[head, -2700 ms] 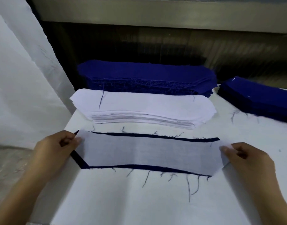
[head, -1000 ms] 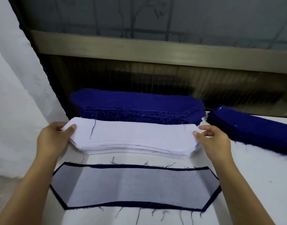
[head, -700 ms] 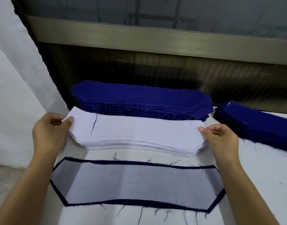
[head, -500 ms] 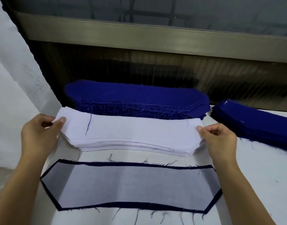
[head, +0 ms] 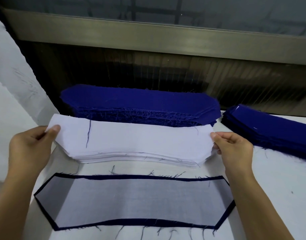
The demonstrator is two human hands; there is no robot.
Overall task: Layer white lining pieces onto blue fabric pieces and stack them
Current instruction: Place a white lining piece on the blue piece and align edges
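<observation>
A stack of white lining pieces (head: 134, 146) lies across the middle of the table. My left hand (head: 30, 149) pinches the left end of its top sheet, thumb on top. My right hand (head: 233, 149) pinches the right end of the same sheet. The sheet's ends are lifted slightly off the stack. In front of the stack lies a blue fabric piece (head: 44, 190) with a thin white lining (head: 134, 200) laid on it, blue showing all round the edge. Behind the white stack sits a thick stack of blue fabric pieces (head: 140, 104).
A second blue stack (head: 270, 129) lies at the right on the white table (head: 278, 187). Loose blue threads trail around the layered piece. A dark wall and a metal rail (head: 148, 37) run behind the table. White cloth (head: 13, 94) hangs at the left.
My hands left the layered piece and moved back to the white stack. They took hold of the ends of its top sheet, which is now lifted a little.
</observation>
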